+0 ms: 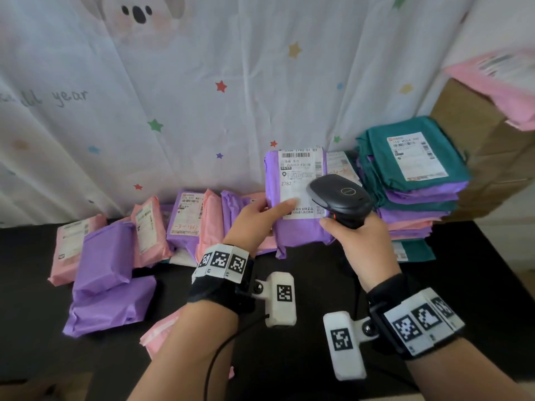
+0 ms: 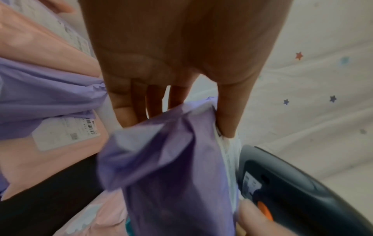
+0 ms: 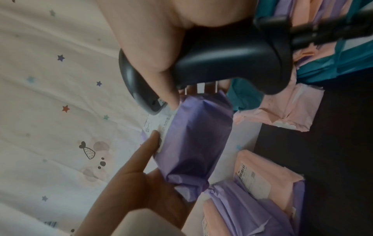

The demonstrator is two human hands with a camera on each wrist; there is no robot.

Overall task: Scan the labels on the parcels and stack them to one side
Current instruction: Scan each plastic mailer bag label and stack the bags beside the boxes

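Above the black counter (image 1: 477,285), between both hands, a purple parcel (image 1: 292,227) stands upright, label facing the person. The left hand (image 1: 254,218) grips its left edge, thumb lying across the label. The right hand (image 1: 362,241) is curled round a black scanner (image 1: 338,198), just before the label. A stack of parcels (image 1: 417,183) sits to the right.

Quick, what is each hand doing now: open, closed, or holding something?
Left hand: holding the purple parcel, thumb on its label.
Right hand: gripping the black scanner.
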